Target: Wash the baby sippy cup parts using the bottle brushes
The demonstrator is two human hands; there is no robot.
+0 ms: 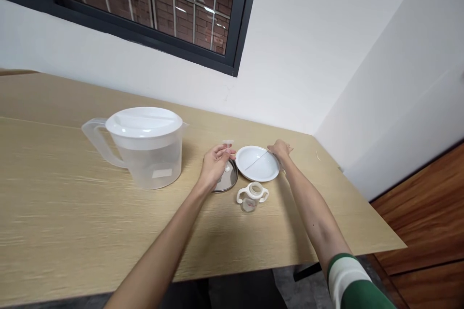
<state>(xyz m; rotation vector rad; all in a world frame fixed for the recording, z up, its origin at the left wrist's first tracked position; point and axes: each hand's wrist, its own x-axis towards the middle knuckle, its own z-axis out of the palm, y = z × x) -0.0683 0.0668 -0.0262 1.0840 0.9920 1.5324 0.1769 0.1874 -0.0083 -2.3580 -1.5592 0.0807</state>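
Observation:
My left hand [215,164] holds a small transparent plastic cup [227,147] upright by its thin stem, above a round stainless steel dish [229,178] that the hand partly hides. My right hand [280,150] pinches the end of a thin silver rod [257,160], which reaches across a white plate [258,163]. Nearer to me stands a two-handled baby cup [253,197] with a transparent body and white handles. To the left of my hands is a large transparent plastic pitcher [145,164] with a white lid [144,122].
All these things stand on a light wooden table [72,212], whose edges run along the wall and near the right side. A small white curl [318,156] lies near the far right corner. A dark-framed window sits behind, with a brown wooden panel at the lower right.

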